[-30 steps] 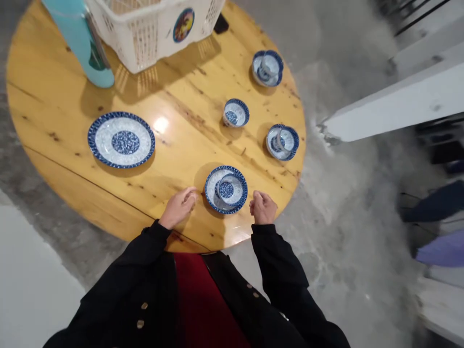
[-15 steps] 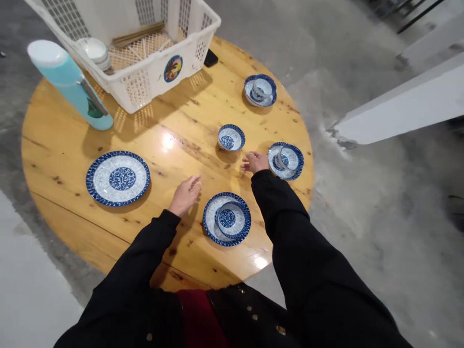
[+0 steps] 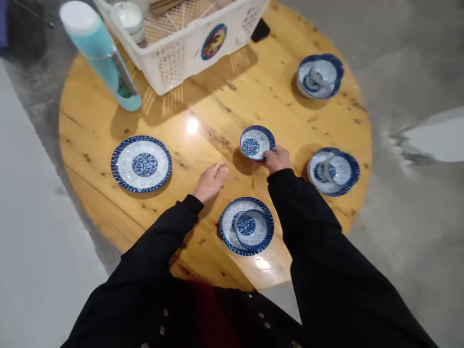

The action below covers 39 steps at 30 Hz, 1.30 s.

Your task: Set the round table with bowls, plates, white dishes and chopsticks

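Note:
My right hand [image 3: 277, 159] is at the near right rim of a small blue-and-white bowl [image 3: 256, 143], with its fingers gripping that edge. My left hand [image 3: 210, 182] rests on the wooden table [image 3: 213, 104], loosely curled and holding nothing. It lies between a large blue-rimmed plate [image 3: 141, 164] and a blue-rimmed dish [image 3: 227, 227] carrying a tilted bowl [image 3: 252, 231]. Two more dish-and-bowl sets sit to the right, one at the far side [image 3: 319, 76] and one beside my right hand [image 3: 333, 171].
A white plastic basket [image 3: 181, 58] at the table's far edge holds stacked white dishes and bamboo sticks. A turquoise bottle [image 3: 105, 58] lies against it, and a black phone [image 3: 260, 30] sits behind it. Concrete floor surrounds the round table.
My right hand has moved left from beside the right dish set onto the small bowl's rim. My left hand has shifted only slightly, and the view has swung, moving the table rightward.

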Each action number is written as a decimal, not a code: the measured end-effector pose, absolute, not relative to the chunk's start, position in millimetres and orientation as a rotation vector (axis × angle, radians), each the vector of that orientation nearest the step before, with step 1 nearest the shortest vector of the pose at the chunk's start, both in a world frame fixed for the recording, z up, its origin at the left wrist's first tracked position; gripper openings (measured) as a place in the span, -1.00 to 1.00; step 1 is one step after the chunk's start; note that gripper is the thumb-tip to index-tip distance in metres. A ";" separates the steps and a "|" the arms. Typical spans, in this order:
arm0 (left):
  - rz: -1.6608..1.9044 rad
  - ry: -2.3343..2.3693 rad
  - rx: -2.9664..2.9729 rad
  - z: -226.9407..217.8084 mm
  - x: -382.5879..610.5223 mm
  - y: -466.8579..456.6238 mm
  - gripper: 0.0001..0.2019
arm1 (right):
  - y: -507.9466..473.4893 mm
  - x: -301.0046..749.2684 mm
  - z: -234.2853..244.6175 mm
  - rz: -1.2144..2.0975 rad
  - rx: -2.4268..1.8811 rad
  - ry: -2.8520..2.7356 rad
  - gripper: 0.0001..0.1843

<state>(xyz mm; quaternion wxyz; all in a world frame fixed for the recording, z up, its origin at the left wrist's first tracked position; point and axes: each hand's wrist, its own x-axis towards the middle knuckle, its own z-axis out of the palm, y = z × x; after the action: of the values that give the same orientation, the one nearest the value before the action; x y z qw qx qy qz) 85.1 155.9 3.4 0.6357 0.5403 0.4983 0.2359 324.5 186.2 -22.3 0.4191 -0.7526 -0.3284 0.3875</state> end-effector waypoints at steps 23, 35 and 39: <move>0.530 1.705 1.558 38.3 -142.0 166.2 -0.75 | 184.9 46.3 7.7 1.345 -1.721 -1.385 -0.91; 0.587 1.713 1.660 7.9 -160.5 185.5 -0.85 | 181.2 30.0 -10.1 1.306 -1.852 -1.328 -0.85; 0.601 1.670 1.630 6.1 -161.7 190.6 -0.87 | 181.7 33.4 -11.6 1.301 -1.861 -1.354 -0.84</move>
<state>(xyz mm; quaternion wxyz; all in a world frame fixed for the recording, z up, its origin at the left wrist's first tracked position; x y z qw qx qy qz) -161.7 190.6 6.1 0.3576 0.6317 0.6472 0.2327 33.4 181.7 -11.6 0.2462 -0.6822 -0.4965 0.4770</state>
